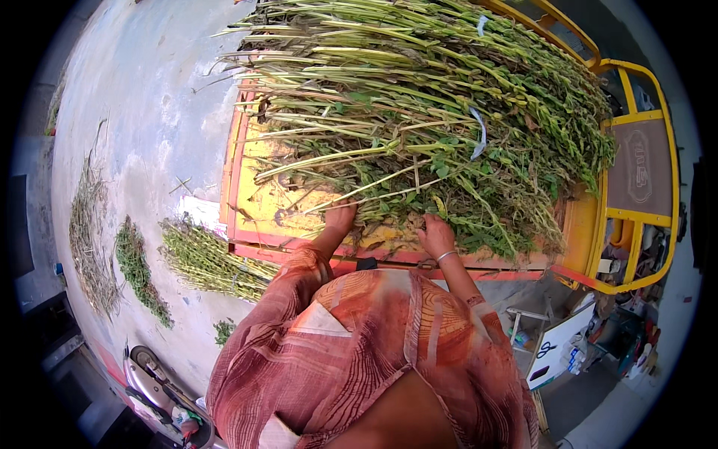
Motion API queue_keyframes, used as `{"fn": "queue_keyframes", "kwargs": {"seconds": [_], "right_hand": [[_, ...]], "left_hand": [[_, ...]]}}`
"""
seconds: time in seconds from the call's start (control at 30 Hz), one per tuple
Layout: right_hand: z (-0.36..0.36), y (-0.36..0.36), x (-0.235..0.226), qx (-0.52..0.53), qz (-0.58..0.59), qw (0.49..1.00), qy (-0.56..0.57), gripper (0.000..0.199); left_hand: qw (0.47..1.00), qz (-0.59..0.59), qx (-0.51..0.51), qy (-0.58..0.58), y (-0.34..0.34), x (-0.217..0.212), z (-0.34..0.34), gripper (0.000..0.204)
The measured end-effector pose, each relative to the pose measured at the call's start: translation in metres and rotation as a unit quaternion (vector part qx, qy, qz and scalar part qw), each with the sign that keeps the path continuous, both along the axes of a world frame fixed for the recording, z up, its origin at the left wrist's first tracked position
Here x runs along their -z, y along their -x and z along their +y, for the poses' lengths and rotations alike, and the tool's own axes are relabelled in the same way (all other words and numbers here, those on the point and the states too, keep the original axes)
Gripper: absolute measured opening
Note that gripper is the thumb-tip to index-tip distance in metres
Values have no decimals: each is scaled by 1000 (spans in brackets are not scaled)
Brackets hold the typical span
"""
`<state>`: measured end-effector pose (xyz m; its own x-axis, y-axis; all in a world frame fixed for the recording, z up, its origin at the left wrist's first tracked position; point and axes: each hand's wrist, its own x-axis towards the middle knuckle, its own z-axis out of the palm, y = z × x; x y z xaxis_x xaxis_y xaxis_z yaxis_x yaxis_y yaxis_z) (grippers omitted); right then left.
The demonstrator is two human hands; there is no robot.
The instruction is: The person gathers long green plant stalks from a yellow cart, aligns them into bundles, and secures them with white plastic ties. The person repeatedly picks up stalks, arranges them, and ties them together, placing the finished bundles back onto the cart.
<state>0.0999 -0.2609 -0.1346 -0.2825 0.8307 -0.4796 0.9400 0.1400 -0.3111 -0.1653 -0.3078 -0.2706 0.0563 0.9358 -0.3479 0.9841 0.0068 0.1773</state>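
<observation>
A thick heap of cut stalks (pixel 419 97), green-podded and looking like sesame, lies across the yellow cart bed (pixel 258 202). Their pale cut ends point left, the leafy tips right. At the heap's near edge, my left hand (pixel 342 215) is closed around the pale stalk ends, its fingertips partly covered. My right hand (pixel 436 236), with a bangle (pixel 446 255) at the wrist, sits a little to the right. Its fingers are curled in against the dry leaves and stems; what they pinch is too small to make out. A pale cloth strip (pixel 479 135) lies among the stalks.
An orange-red rim (pixel 479 263) edges the cart between me and the heap. A yellow rail with a seat back (pixel 637 168) stands right. Left on the floor are a stalk bundle (pixel 206 258) and smaller plant piles (pixel 138 269). A motorbike (pixel 153 385) stands lower left.
</observation>
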Motion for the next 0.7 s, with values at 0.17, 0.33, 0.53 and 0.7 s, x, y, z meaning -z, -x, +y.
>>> {"fn": "queue_keyframes", "kwargs": {"seconds": [0.17,0.33,0.53,0.7], "right_hand": [[23,75,15,-139,2,988,-61,58],[53,134,28,-159,-24,973,-166,84],[76,149,56,-192,-87,976,-60,93],[82,126,56,-247,-82,964,49,78]], "left_hand": [[991,-108,-48,68,13,-23,-6,96],[911,-322,-258,4,42,-51,-2,98],[625,-628,-464,-15,60,-10,-1,95],[389,-697,-603,-18,57,-48,19,90]]}}
